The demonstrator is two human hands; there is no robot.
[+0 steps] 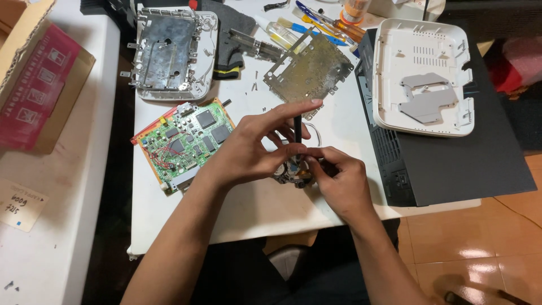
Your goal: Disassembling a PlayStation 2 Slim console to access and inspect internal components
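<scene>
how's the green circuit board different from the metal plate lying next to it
The green circuit board is covered in chips and red wires; the metal plate is bare, dull grey and stained. The board lies by the left hand; the plate lies beyond both hands. Both lie flat and angled on the white table.

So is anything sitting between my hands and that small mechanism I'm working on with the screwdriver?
Nothing visible. The left hand and right hand both already touch the small mechanism, with the dark screwdriver standing upright on it. The green circuit board lies off to the left, apart.
</scene>
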